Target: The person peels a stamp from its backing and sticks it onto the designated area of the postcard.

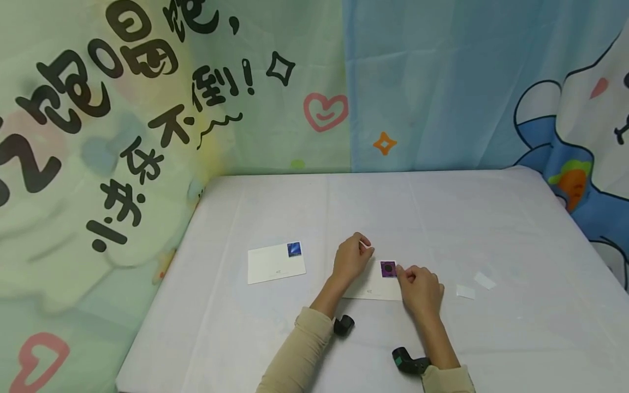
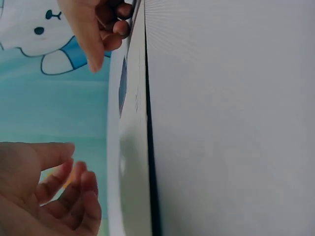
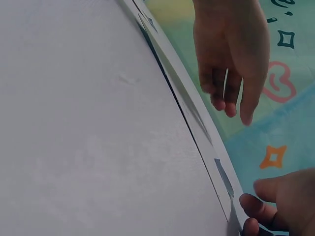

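A white envelope (image 1: 373,286) lies on the table in front of me, with a purple stamp (image 1: 388,269) at its upper right corner. My left hand (image 1: 352,255) hovers over its upper left part, fingers loosely curled; in the left wrist view no object shows between that thumb and those fingers. At the right edge, close beside the stamp, is my right hand (image 1: 422,289). Its fingertips overlap the edge in the head view, and in the right wrist view its thumb and index finger stand slightly apart. The hand covers part of that edge.
Left of my hands lies a second white envelope (image 1: 270,267) bearing a blue stamp (image 1: 294,249). Two small white paper pieces (image 1: 466,292) lie to the right on the white-covered table (image 1: 442,218). A printed curtain (image 1: 432,82) hangs behind and at both sides.
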`<state>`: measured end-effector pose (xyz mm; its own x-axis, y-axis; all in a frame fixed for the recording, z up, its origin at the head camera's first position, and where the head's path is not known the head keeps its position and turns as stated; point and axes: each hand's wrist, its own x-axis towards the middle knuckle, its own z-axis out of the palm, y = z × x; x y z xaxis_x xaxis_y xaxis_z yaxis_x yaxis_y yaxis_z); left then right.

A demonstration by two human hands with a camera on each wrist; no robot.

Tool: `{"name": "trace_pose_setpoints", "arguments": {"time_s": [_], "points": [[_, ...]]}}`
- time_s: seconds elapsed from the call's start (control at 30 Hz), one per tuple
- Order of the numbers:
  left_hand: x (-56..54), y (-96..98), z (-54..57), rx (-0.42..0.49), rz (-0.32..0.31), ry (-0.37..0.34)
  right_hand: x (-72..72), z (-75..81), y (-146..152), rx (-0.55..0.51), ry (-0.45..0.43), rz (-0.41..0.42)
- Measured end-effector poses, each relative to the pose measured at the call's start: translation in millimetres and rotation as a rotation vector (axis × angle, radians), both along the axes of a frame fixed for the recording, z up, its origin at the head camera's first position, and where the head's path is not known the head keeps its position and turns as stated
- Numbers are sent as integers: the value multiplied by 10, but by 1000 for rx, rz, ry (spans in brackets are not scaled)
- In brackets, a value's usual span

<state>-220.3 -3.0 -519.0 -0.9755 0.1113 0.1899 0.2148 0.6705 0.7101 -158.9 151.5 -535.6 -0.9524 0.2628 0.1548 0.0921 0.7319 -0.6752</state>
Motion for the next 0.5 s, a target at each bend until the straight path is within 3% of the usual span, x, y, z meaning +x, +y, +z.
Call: {"name": "trace_pose_setpoints", "arguments": {"time_s": [0.1,0.23,0.37,0.5], "points": [[130,-110,51,-103,10,39,10,2,-16,-27,77,28],[268,-238,28,-272,-34,45,69,3,-51,-12,185,121],[316,-319,-49,-431,-103,23,147,24,-84,89,179,285],[356,-373,-140,-518,-163,-19,208,47,-98,175,149,416]]}}
